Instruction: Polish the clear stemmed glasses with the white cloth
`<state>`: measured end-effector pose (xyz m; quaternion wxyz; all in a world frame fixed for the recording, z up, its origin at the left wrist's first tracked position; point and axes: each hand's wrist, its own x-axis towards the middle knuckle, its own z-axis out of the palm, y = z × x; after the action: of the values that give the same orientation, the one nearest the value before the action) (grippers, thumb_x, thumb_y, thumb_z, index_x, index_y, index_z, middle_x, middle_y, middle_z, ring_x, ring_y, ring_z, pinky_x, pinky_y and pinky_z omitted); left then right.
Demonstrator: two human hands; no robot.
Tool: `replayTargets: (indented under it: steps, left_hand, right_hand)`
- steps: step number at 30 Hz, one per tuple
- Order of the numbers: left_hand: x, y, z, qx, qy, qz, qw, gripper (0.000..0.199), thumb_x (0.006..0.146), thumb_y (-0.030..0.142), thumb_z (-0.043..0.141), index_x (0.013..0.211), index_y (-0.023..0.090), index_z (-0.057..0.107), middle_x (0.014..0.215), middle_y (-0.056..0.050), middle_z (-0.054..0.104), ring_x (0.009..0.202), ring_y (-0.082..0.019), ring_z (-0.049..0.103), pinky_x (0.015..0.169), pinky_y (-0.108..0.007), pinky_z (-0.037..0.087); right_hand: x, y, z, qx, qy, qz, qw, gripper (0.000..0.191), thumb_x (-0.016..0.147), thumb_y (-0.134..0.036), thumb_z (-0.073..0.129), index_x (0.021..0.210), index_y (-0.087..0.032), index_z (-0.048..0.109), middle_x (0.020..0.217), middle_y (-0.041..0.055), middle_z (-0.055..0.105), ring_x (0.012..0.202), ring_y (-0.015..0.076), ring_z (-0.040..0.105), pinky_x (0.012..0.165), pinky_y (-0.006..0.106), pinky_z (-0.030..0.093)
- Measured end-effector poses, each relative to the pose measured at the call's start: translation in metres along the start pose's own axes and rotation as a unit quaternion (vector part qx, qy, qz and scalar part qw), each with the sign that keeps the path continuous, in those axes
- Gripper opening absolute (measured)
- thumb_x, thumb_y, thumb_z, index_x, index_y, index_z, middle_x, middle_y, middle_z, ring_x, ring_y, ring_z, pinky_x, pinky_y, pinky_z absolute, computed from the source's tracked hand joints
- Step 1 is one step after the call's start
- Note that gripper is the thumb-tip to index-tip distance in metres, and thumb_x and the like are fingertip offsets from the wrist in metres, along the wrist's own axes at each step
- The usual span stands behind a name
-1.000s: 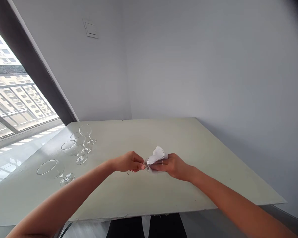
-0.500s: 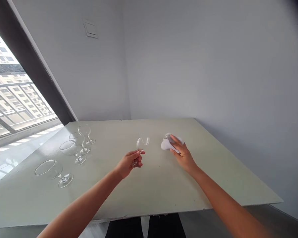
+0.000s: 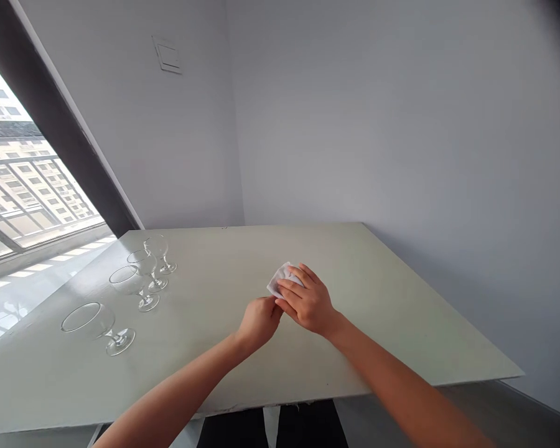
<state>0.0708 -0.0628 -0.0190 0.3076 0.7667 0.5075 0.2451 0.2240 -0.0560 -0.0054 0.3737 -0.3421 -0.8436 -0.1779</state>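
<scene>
Your two bare hands met above the middle of a pale, glossy table, both arms reaching in from the near edge. Your right hand came over from the right, palm down, fingers slightly spread and partly bent, holding a crumpled white cloth beneath them. The cloth was just beyond your left hand, on its far side. That left hand was curled, back upward, its fingertips hidden; how far they were closed, and on what, could not be told. Well to the left, four clear stemmed glasses stood on their feet in a slanting row running from near to far: the nearest glass was set a little apart, while the second glass, third glass and farthest glass were closer together. Plain grey walls met in a corner beyond the table, with a square switch plate high on the left one. At far left, a dark-framed window showed a railing and pale buildings. Your black-clad legs showed below the near edge.
</scene>
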Motion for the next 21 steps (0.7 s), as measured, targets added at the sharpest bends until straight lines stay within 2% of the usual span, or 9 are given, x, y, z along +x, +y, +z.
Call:
replayTargets:
  steps: [3,5,8,10,13,15,18,20,21]
  left_hand:
    - [0.001,-0.002,-0.008,0.142,0.039,0.114,0.982,0.027,0.086,0.026,0.034,0.069,0.018,0.054,0.058,0.000,0.054,0.051,-0.011,0.045,0.049,-0.022,0.027]
    - [0.002,-0.005,-0.010,0.198,0.051,0.164,0.965,0.025,0.087,0.027,0.034,0.081,0.018,0.057,0.059,-0.001,0.054,0.052,-0.012,0.046,0.048,-0.023,0.025]
    - [0.003,-0.010,-0.007,0.238,0.067,0.209,0.946,0.026,0.088,0.028,0.033,0.091,0.018,0.057,0.058,-0.002,0.054,0.053,-0.013,0.047,0.049,-0.023,0.026]
    - [0.002,-0.012,-0.004,0.236,0.075,0.230,0.941,0.026,0.089,0.028,0.034,0.095,0.017,0.057,0.059,-0.002,0.054,0.054,-0.013,0.047,0.050,-0.023,0.027]
    - [0.000,-0.014,0.000,0.205,0.092,0.244,0.944,0.027,0.089,0.029,0.034,0.100,0.017,0.055,0.060,-0.003,0.055,0.055,-0.014,0.048,0.052,-0.024,0.028]
    - [-0.001,-0.014,0.002,0.171,0.101,0.232,0.952,0.026,0.089,0.029,0.034,0.098,0.017,0.055,0.061,-0.003,0.055,0.055,-0.013,0.047,0.053,-0.023,0.028]
    - [-0.001,-0.010,0.004,0.107,0.105,0.184,0.971,0.026,0.089,0.030,0.032,0.093,0.019,0.055,0.061,-0.002,0.053,0.056,-0.012,0.047,0.053,-0.022,0.028]
    - [0.000,-0.007,0.007,0.061,0.107,0.137,0.983,0.026,0.089,0.031,0.032,0.089,0.020,0.055,0.061,0.000,0.053,0.056,-0.012,0.047,0.052,-0.021,0.029]
    - [0.001,-0.005,0.009,0.039,0.109,0.113,0.987,0.026,0.089,0.032,0.032,0.087,0.020,0.055,0.060,0.000,0.052,0.056,-0.012,0.047,0.052,-0.021,0.029]
  right_hand:
    - [0.015,0.006,-0.013,0.071,-0.064,0.110,0.989,0.030,0.085,-0.031,0.045,0.062,-0.020,0.061,0.066,0.0026,0.063,0.083,0.0191,0.056,0.076,0.033,0.042]
    - [0.024,0.015,-0.022,0.158,-0.131,0.220,0.954,0.040,0.085,-0.037,0.042,0.051,-0.019,0.053,0.049,-0.0003,0.050,0.061,0.0140,0.051,0.059,0.027,0.040]
    - [0.031,0.035,-0.030,0.348,-0.208,0.360,0.840,0.046,0.079,-0.047,0.048,0.045,-0.017,0.045,0.041,-0.0043,0.037,0.044,0.0087,0.038,0.047,0.024,0.033]
    - [0.030,0.045,-0.030,0.479,-0.217,0.418,0.741,0.042,0.073,-0.049,0.056,0.048,-0.016,0.050,0.045,-0.0036,0.043,0.045,0.0090,0.041,0.049,0.025,0.036]
    - [0.025,0.048,-0.028,0.615,-0.178,0.479,0.600,0.037,0.067,-0.049,0.062,0.059,-0.013,0.058,0.055,0.0023,0.055,0.053,0.0139,0.052,0.056,0.029,0.043]
    - [0.020,0.042,-0.024,0.662,-0.101,0.517,0.533,0.036,0.068,-0.049,0.062,0.060,-0.015,0.057,0.056,0.0023,0.056,0.053,0.0144,0.053,0.056,0.030,0.044]
    - [0.013,0.030,-0.015,0.691,0.010,0.539,0.482,0.037,0.073,-0.055,0.053,0.066,-0.018,0.057,0.059,0.0012,0.056,0.055,0.0153,0.053,0.054,0.029,0.044]
    - [0.011,0.023,-0.006,0.695,0.057,0.541,0.470,0.040,0.075,-0.058,0.047,0.072,-0.020,0.057,0.061,0.0016,0.056,0.058,0.0171,0.055,0.053,0.030,0.044]
    - [0.011,0.021,0.000,0.689,0.086,0.540,0.476,0.040,0.076,-0.058,0.045,0.072,-0.020,0.057,0.061,0.0016,0.056,0.059,0.0174,0.055,0.053,0.031,0.044]
